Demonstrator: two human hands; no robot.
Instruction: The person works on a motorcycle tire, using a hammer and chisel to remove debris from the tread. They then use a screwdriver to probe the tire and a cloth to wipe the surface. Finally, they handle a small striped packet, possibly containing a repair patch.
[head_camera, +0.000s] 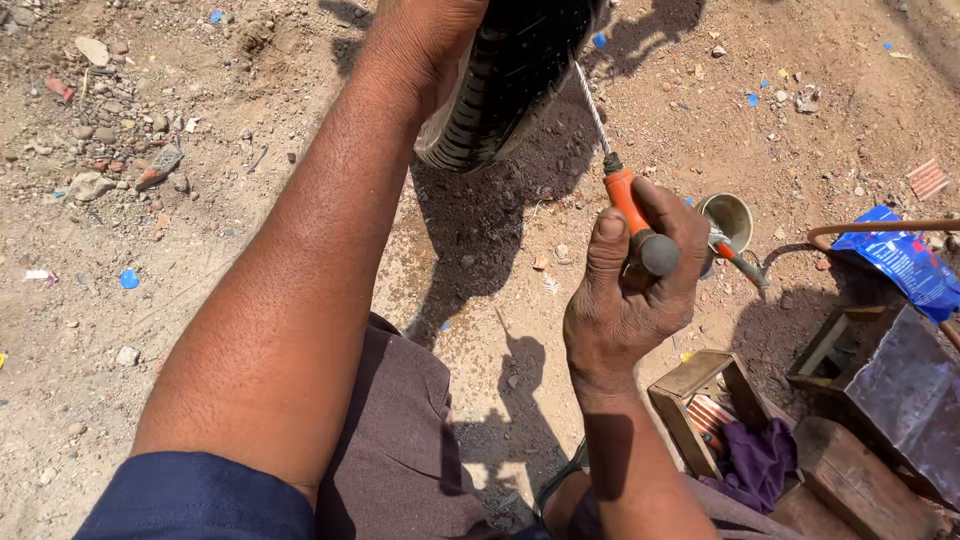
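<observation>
My left hand (420, 40) rests against the side of a black tyre (510, 80) that stands at the top middle of the view, my forearm stretched across the frame. My right hand (630, 290) is closed around an orange-handled tool (630, 205) with a grey butt end; its thin spiral metal shaft (592, 112) points up and touches the tyre tread. Both hands are over dry, stony ground.
A small round metal cup (732, 218) and another orange-handled tool (742, 262) lie right of my hand. A wooden box (700, 385) with a purple cloth (760, 455), a metal box (900, 385), a blue packet (905, 255) and a curved pipe (880, 228) sit at the right.
</observation>
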